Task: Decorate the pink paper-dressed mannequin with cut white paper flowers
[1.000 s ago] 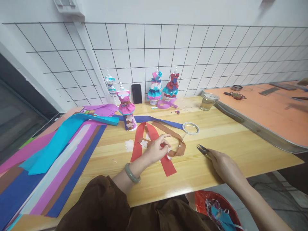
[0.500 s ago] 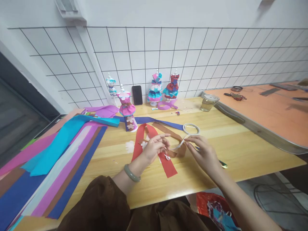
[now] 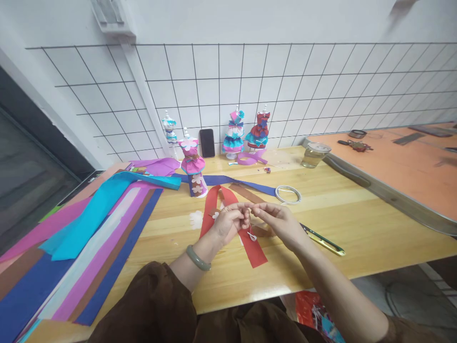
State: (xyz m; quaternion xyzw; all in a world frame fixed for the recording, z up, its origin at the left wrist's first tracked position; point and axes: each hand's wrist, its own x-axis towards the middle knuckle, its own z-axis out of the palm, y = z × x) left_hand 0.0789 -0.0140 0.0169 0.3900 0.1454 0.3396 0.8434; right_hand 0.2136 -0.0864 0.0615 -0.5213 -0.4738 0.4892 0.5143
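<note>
My left hand (image 3: 230, 225) is closed, fingers curled, with its index finger reaching to my right fingertips. My right hand (image 3: 277, 223) pinches at that same spot; whatever lies between the fingertips is hidden. Just below my left fingers is a small white looped piece (image 3: 252, 236), in front of a red crepe paper strip (image 3: 255, 255); I cannot tell whether it hangs or lies there. A brown strip (image 3: 250, 195) runs behind the hands. Beyond my right hand lies a roll of white tape (image 3: 299, 196). Snips (image 3: 324, 240) with yellow and dark handles lie beside my right wrist.
Small dress forms in paper dresses, one pink (image 3: 193, 164), stand at the back near a phone (image 3: 207, 143). Coloured paper strips (image 3: 117, 238) cover the left side. A lidded cup (image 3: 314, 155) stands back right. White paper flowers (image 3: 196, 219) lie left of the red strip.
My right hand has moved left to meet my left fingertips. The white tape strip it pinched no longer shows. The snips have come into fuller view as the camera shifted slightly.
</note>
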